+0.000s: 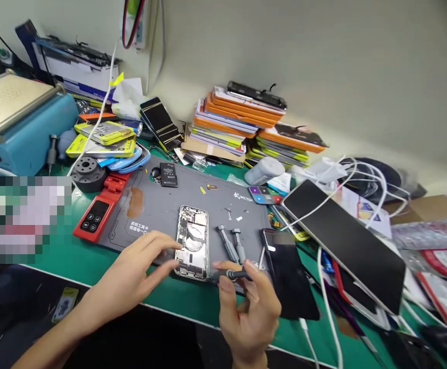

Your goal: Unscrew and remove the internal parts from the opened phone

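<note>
While a blue machine (19,136) stands at the far left of the table (87,274), a patch of blurry squares in front hides what lies there. A red tool (94,218) with buttons sits at the left edge of the grey mat (158,205), maybe to be out of the way. The left hand (139,266) is curved and partly open, its thumb and pointing finger apart at the left edge of an open phone (191,241). It seems to be there to stop the phone from sliding, but I cannot tell how hard it presses. Its other fingers are mostly tucked out of sight.

The phone lies flat near the front of the mat, insides facing up, so its parts are easy to get at. Many are too tiny to make out. Just right of it, two grey tools (228,245) lie side by side, likely to be easy to grab. The right hand (252,307) pinches a screwdriver (237,274) tipped on its side. Fingers cover some of it and its thin end is blurry, so I cannot tell if it touches the phone. Farther right, white wires cross a big dark tablet (342,246) and hide bits of it.
</note>
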Available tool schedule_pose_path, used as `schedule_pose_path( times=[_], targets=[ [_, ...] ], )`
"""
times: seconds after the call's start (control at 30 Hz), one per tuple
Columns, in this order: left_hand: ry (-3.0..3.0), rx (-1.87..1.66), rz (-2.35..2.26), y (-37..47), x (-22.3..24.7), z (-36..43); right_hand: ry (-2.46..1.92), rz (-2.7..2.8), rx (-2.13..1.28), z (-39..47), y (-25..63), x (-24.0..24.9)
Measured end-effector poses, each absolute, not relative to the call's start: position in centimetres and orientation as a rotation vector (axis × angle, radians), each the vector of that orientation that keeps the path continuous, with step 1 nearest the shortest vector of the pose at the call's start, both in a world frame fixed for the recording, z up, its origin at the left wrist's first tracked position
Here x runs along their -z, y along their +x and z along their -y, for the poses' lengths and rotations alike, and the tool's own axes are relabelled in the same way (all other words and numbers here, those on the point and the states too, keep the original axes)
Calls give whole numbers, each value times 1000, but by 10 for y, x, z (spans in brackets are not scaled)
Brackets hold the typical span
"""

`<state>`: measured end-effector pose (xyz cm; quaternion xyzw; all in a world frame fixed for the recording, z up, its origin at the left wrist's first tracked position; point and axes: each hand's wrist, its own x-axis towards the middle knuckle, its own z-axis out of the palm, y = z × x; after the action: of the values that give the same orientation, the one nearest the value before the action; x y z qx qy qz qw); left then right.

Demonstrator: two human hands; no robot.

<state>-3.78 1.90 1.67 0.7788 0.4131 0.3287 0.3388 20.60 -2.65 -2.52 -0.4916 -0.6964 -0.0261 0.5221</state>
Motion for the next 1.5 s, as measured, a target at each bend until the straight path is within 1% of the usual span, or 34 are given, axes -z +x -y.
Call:
schedule_pose_path(
  times=[0.13,0.4,0.57,0.67,0.87,1.0,1.13,1.33,1.5],
  targets=[
    [1928,-923,-1156,-38,-16,-16,-1110,1689,112,26,206,27],
    [1998,-871,-1162,-34,-12,-14,-1114,1666,122,33,214,40],
    [2051,-863,-1136,-34,-12,-14,-1138,1581,233,35,212,47],
    [2066,-901,-1164,-36,-7,-15,-1165,1522,205,32,206,43],
    [2079,-873,-1188,-37,-5,-17,-1056,1560,190,30,208,42],
    [2074,-887,-1186,-35,-9,-18,-1128,1527,128,34,212,48],
    [2100,-905,-1197,-33,-11,-17,-1171,1530,137,38,214,51],
    [2091,-1091,-1505,-35,-8,-16,-1141,1554,148,36,211,47],
    [2196,-1051,-1452,-35,-6,-17,-1118,1540,173,35,211,44]
  ],
)
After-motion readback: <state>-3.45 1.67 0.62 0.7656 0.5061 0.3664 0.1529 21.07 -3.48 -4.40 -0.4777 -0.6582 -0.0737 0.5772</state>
